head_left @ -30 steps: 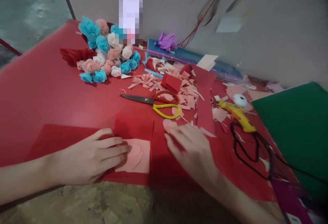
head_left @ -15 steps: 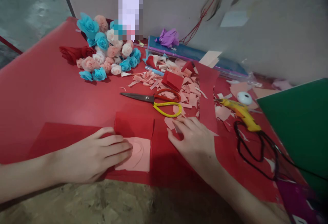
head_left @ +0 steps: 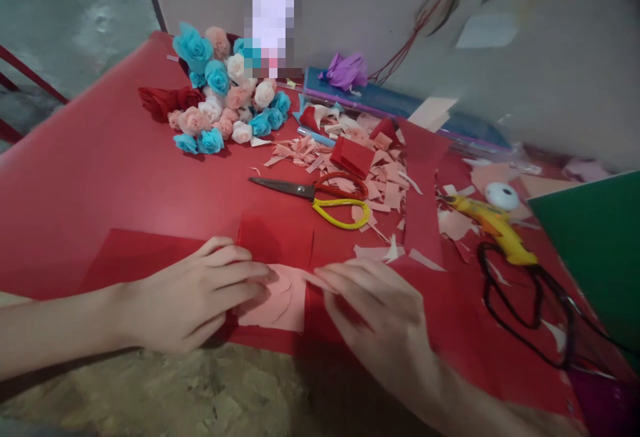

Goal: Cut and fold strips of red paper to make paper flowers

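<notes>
My left hand [head_left: 200,297] lies on a square of pink crepe paper [head_left: 295,307], its fingers stretched out flat. A rounded pink petal [head_left: 281,300] rests on the square, partly under my fingertips. Between the thumb and fingers of my right hand [head_left: 377,307] is another pink paper petal [head_left: 319,281], seen nearly edge-on at the square's upper right corner. Behind the square lies a folded piece of red paper [head_left: 275,240], and more red paper spreads beneath both hands. Scissors [head_left: 305,191] with red and yellow handles lie beyond it, apart from my hands.
Blue, pink, white and red paper roses [head_left: 217,75] lie at the back left. Pink paper scraps [head_left: 395,193] are heaped behind the scissors. On the right are a yellow glue gun [head_left: 500,230], its black cord and a green board [head_left: 590,237].
My right hand has moved from beside the scissor handles toward me, bringing the petal to the pink square. My left hand stays on the square. The whole view has shifted slightly.
</notes>
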`<state>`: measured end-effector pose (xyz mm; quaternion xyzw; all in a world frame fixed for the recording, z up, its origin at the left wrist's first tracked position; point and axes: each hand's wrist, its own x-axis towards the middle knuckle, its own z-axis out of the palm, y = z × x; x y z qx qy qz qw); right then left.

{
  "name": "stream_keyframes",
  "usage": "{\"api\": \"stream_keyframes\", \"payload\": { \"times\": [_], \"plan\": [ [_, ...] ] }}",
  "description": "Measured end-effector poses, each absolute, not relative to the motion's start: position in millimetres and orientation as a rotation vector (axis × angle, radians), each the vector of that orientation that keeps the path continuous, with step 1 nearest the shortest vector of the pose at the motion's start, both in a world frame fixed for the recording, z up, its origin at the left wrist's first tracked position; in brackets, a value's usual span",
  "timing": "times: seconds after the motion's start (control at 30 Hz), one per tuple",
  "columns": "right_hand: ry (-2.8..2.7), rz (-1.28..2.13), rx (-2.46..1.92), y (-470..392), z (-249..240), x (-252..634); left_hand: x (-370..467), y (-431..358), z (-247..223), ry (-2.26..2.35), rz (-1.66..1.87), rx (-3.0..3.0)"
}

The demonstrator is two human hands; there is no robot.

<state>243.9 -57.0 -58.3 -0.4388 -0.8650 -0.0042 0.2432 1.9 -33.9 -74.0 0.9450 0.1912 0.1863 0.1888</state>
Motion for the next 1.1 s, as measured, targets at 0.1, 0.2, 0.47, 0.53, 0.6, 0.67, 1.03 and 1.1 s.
{"api": "stream_keyframes", "payload": {
  "times": [0.1, 0.2, 0.47, 0.53, 0.6, 0.67, 1.03, 1.1],
  "plan": [
    [-2.401, 0.08, -1.101, -60.8, -57.6, 229.1, 0.9, -36.0, -73.2, 0.562, 0.577, 2.678],
    [-2.41, 0.064, -1.033, -60.3, -61.2, 221.4, 0.9, -38.4, -71.8, 0.579, 0.616, 2.709],
    [-2.261, 0.451, -1.106, -55.4, -63.2, 229.4, -8.6, -39.7, -69.9, 0.555, 0.705, 2.889],
    [-2.217, 0.527, -1.169, -54.2, -63.2, 230.7, -11.2, -39.6, -71.9, 0.496, 0.664, 2.967],
    [-2.187, 0.581, -1.209, -53.8, -63.6, 230.4, -12.9, -39.4, -74.1, 0.409, 0.627, 3.012],
    [-2.181, 0.648, -1.199, -54.3, -63.9, 228.9, -14.0, -39.3, -76.3, 0.362, 0.615, 3.019],
    [-2.067, 0.93, -1.023, -52.8, -56.2, 204.6, -21.5, -42.7, -84.7, 0.381, 0.626, 3.045],
    [-2.025, 0.982, -1.039, -52.2, -54.5, 201.9, -19.5, -41.5, -81.5, 0.365, 0.646, 3.071]
  ]
}}
